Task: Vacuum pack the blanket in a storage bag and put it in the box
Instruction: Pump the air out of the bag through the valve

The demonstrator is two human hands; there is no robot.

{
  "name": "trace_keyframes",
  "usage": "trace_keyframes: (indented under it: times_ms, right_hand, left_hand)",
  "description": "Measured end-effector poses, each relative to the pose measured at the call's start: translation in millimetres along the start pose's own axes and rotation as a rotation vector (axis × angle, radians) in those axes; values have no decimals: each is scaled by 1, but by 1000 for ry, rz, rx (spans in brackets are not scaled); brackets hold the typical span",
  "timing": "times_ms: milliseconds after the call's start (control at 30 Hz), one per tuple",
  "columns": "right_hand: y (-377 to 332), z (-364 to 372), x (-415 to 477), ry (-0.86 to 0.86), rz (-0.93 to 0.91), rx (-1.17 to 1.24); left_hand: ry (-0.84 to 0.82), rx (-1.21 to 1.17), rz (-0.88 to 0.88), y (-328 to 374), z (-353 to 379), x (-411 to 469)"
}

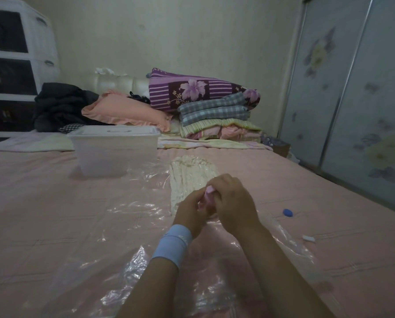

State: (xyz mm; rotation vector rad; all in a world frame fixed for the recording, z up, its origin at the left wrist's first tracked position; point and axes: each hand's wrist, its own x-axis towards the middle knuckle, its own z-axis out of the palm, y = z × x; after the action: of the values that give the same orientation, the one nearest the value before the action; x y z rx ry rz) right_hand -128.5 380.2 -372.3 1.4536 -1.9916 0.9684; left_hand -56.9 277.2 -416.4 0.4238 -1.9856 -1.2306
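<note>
The cream blanket (pixel 192 177) lies flat inside the clear storage bag (pixel 127 226), mid-bed, puckered into tight ridges. My read is that some air is already out. At its near edge both hands meet over a small pink object (pixel 209 192) (a valve piece or pump fitting, I can't tell which). The left hand (pixel 189 208), above a pale blue wristband (pixel 173 246), curls its fingers round the lower part. The right hand (pixel 234 203) closes over the top, fingers bunched together and pinching it.

Here's where it could slip. If that pink piece sits crooked or comes away under the grip, air creeps back and the blanket puffs up again. A blue cap (pixel 288 212) lies loose on the pink sheet (pixel 54 203), well apart from the hands to their right — forget it and the seal likely won't hold. A small white clip (pixel 308 238) rests near the bag's right edge, and an unclosed zip would undo everything.

Much of the plastic spreads slack and crinkled toward the camera, so a forearm dragging across it could crease or nick it. Beyond, the clear plastic box (pixel 114 152) has its lid (pixel 114 130) on — and a regrown bundle may not fit.
</note>
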Motion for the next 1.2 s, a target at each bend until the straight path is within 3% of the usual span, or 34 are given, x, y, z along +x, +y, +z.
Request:
trace_keyframes:
  times_ms: [100, 367, 433, 567, 633, 733, 933, 1000, 1100, 1200]
  right_hand:
    - [-8, -17, 10, 22, -52, 17]
    - [-40, -75, 40, 491, -229, 98]
    - [-31, -55, 33, 450, -167, 61]
    - [-3, -14, 6, 24, 28, -128]
    - [2, -9, 0, -95, 70, -117]
    - [-11, -24, 7, -36, 4, -24]
    - [-44, -84, 39, 382, -203, 43]
    - [-47, -78, 41, 450, -204, 50]
    - [-34, -44, 28, 356, -134, 23]
    - [-10, -10, 4, 28, -20, -106]
  left_hand:
    - [-2, 20, -7, -2, -1, 3]
    - [-23, 9, 18, -2, -6, 3]
    - [-25, -8, 11, -2, -2, 2]
    - [-11, 6, 23, 1, 2, 1]
    - [-4, 27, 34, 1, 4, 0]
    - [4, 9, 20, 4, 4, -1]
    - [-16, 15, 12, -2, -3, 3]
    - [-24, 12, 8, -4, -2, 2]
    - [-20, -42, 4, -4, -1, 1]
    - [-15, -32, 4, -3, 0, -1]
